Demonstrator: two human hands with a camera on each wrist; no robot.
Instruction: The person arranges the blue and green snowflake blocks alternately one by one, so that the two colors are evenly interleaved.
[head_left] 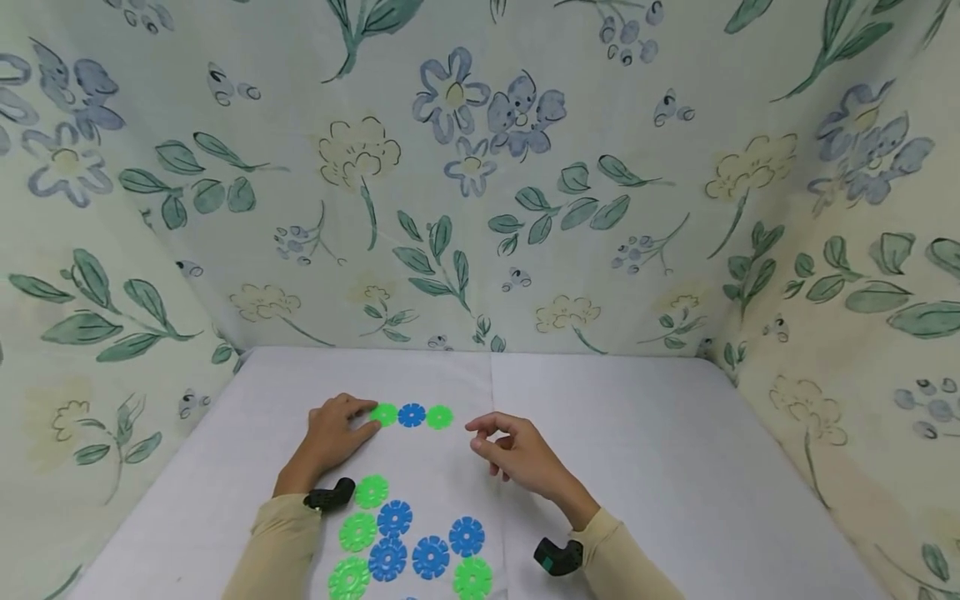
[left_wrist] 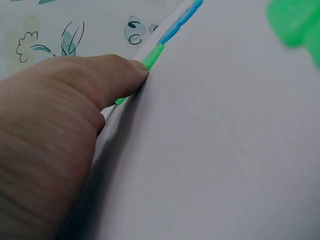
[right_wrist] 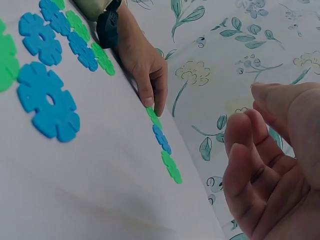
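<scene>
A row of three flat notched plastic discs lies on the white cloth: a green disc (head_left: 385,415) at the left, a blue disc (head_left: 412,415) in the middle and another green disc (head_left: 439,417) at the right. With thumb and index finger my left hand (head_left: 337,432) pinches the left green disc by its edge; the left wrist view shows the thumb (left_wrist: 127,75) against it. To the right of the row my right hand (head_left: 517,450) hovers with loosely bent fingers, holding nothing. The right wrist view shows its bare fingers (right_wrist: 245,175).
Nearer me lie several more notched discs, among them a green disc (head_left: 357,532), a blue disc (head_left: 387,558) and a green disc (head_left: 472,577). Floral cloth walls (head_left: 450,250) enclose the white table (head_left: 637,467) at the back and sides.
</scene>
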